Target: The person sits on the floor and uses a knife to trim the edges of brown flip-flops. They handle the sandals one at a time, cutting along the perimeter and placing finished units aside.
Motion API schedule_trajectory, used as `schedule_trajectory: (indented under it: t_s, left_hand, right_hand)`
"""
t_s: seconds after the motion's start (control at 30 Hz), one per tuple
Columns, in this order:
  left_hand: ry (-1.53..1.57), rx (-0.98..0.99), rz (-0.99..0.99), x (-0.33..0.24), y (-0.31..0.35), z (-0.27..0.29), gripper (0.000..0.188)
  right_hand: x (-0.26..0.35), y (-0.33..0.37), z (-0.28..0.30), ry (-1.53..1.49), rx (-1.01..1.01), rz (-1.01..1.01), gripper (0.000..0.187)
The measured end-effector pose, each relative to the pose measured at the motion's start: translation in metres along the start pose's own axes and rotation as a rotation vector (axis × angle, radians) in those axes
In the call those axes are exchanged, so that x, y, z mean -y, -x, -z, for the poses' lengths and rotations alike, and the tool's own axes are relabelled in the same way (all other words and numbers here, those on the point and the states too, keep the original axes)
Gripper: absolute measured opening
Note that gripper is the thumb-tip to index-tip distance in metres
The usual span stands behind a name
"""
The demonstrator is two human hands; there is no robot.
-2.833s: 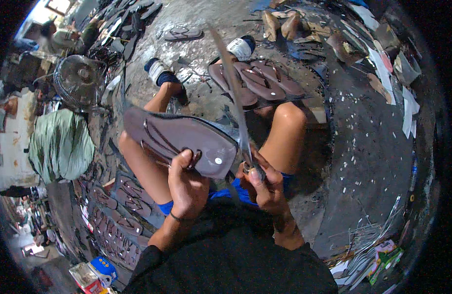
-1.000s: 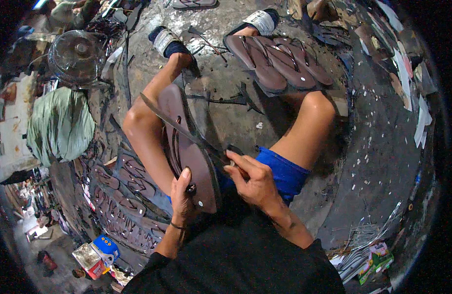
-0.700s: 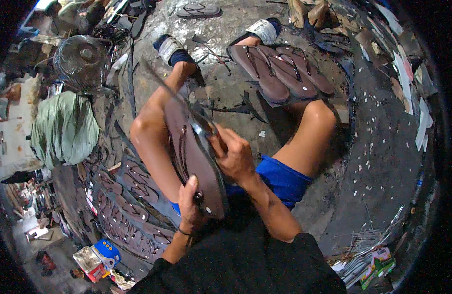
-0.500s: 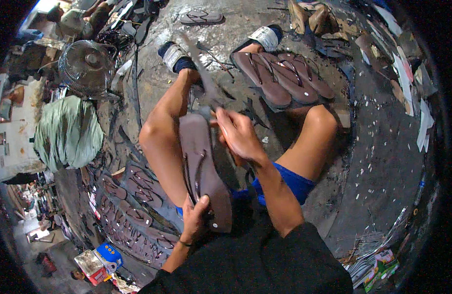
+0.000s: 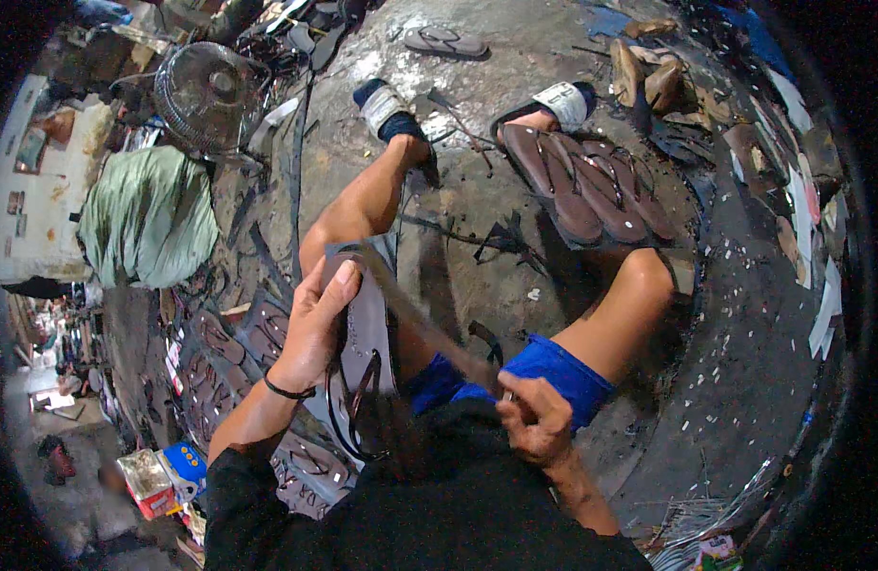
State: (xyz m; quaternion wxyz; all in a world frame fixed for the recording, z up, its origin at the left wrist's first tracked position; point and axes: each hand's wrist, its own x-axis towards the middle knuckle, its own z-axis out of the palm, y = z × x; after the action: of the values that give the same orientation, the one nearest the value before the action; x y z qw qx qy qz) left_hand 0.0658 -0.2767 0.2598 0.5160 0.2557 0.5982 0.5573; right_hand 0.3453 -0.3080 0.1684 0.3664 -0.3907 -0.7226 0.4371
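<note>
My left hand [image 5: 310, 309] grips a brown flip-flop [image 5: 367, 328] at one end, with its thumb on top of the sole. The flip-flop lies over my lap, its dark shiny straps [image 5: 361, 395] towards my body. A grey sheet edge [image 5: 389, 249] sticks out beside its far end. My right hand [image 5: 537, 419] is closed around the near end of a long-bladed knife [image 5: 429, 328]. Smeared by motion, the blade slants up and left across the flip-flop's far end. Whether its edge touches the sole, I cannot tell.
Several brown flip-flops [image 5: 582, 190] lie in a row near my right foot. A lone flip-flop [image 5: 445, 42] lies far ahead. More flip-flops [image 5: 210, 381] cover the floor at left. A fan [image 5: 210, 95] stands beside a green cloth [image 5: 148, 219]. Scraps [image 5: 800, 200] litter the right.
My left hand has moved from the flip-flop's near part to its far end. My right hand has come down and back towards my body with the knife. The flip-flop sits turned and lower.
</note>
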Motion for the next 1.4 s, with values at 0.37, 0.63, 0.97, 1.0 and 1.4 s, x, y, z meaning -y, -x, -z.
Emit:
schedule_trajectory:
  t_s: [0.37, 0.63, 0.97, 1.0, 1.4]
  left_hand:
    - [-0.037, 0.257, 0.034, 0.028, 0.006, 0.014, 0.033]
    - [-0.206, 0.429, 0.098, 0.019, 0.003, -0.004, 0.033]
    - [-0.36, 0.698, 0.129, 0.002, -0.007, -0.034, 0.038]
    - [-0.512, 0.756, 0.122, -0.02, -0.016, -0.037, 0.041]
    - [0.174, 0.251, -0.031, 0.037, 0.048, -0.082, 0.065]
  right_hand:
    - [0.014, -0.037, 0.021, 0.193, 0.03, 0.06, 0.031]
    - [0.059, -0.107, 0.073, 0.128, 0.345, -0.119, 0.029]
    - [0.059, -0.178, 0.076, -0.005, 0.769, -0.156, 0.029]
    - [0.053, -0.176, 0.077, -0.102, 0.783, -0.173, 0.038]
    - [0.026, -0.072, 0.039, -0.783, 0.113, -0.215, 0.047]
